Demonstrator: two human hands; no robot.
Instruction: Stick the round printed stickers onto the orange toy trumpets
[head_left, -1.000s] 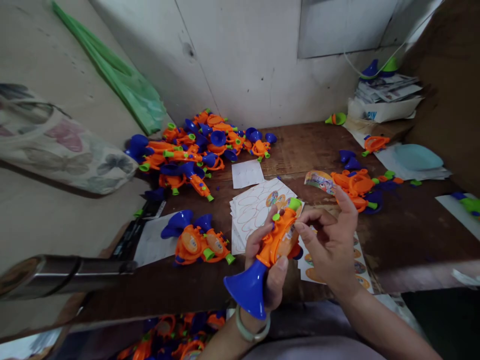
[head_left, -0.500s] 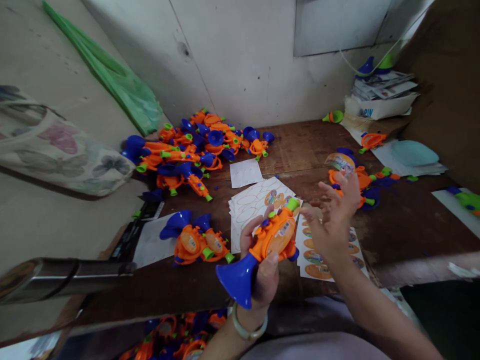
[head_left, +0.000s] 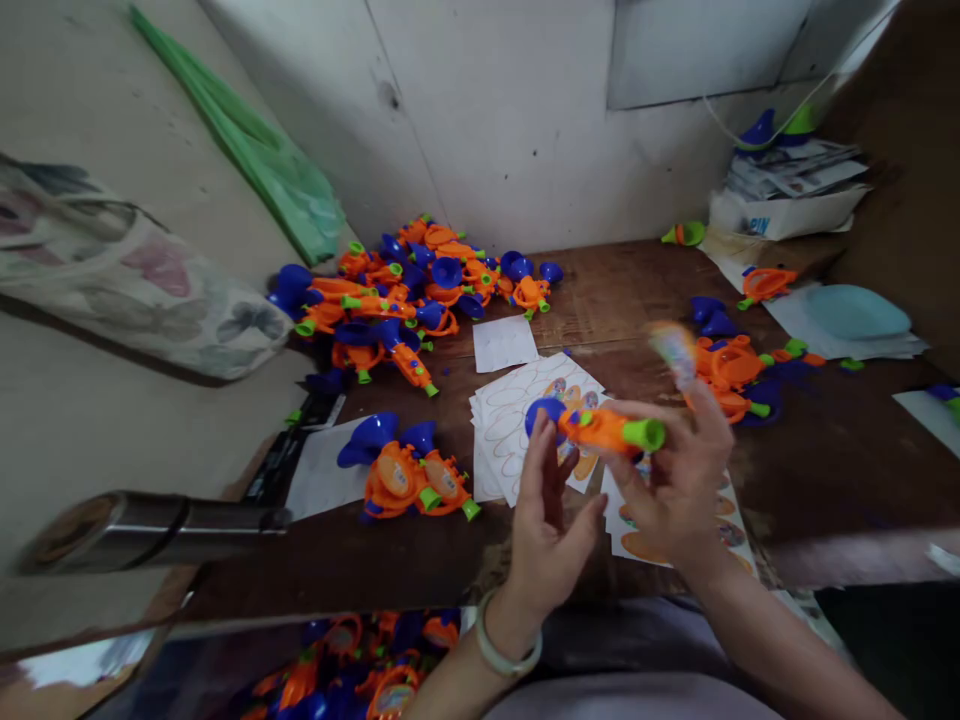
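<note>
At the back of the wooden table (head_left: 622,290) we see a heap of orange and blue toy horns (head_left: 420,290), with two more horns (head_left: 409,475) lying nearer. We also see a green plastic bag (head_left: 277,180) against the wall, a stack of papers (head_left: 795,175) and a pale blue plate (head_left: 855,312).

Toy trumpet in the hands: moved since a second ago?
Yes. The toy trumpet swung up from the table edge, bell down, to lie level over the sticker sheets, bell left.

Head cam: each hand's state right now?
Left hand: open, fingers touching the toy trumpet at its blue bell.
Right hand: closed on the toy trumpet, blurred sticker at a fingertip.
</note>
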